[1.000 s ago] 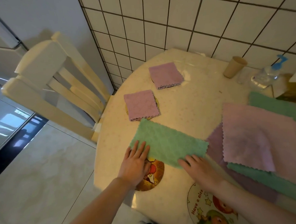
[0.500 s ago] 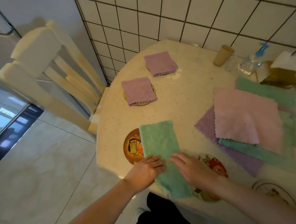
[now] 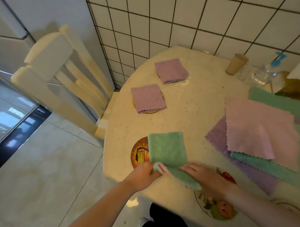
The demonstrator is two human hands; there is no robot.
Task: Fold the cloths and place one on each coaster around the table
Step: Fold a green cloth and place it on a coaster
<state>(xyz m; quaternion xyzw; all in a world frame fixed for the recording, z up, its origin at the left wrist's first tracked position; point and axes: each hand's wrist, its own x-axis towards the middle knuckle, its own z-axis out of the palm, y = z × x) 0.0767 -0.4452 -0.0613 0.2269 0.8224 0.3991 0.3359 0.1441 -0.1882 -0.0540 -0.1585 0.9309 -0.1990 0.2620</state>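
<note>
Gripping the near end of the green cloth (image 3: pixel 167 149), the left hand (image 3: pixel 141 176) had its fingers curled round the lifted left corner, while the right hand (image 3: pixel 206 176) lay with fingers fairly straight on top of the same end, pressing it at the near rim of the table (image 3: pixel 196 111). That cloth, folded into a strip, ran away from the hands and covered the right part of an orange coaster (image 3: pixel 139 152). Just beside the right hand sat a fruit-printed coaster (image 3: pixel 215 208), partly under the wrist. To the right lay a loose pile of unfolded cloths (image 3: pixel 258 131), pink on top with green and purple beneath. Farther off on the left, a folded purple cloth (image 3: pixel 148 98) rested on its coaster, and beyond it a second folded purple cloth (image 3: pixel 171 70) on another. At the far edge stood a tan cup (image 3: pixel 236 63) and a clear bottle (image 3: pixel 266 72) near the tiled wall (image 3: pixel 193 18). A pale chair (image 3: pixel 59 79) stood left of the table.
</note>
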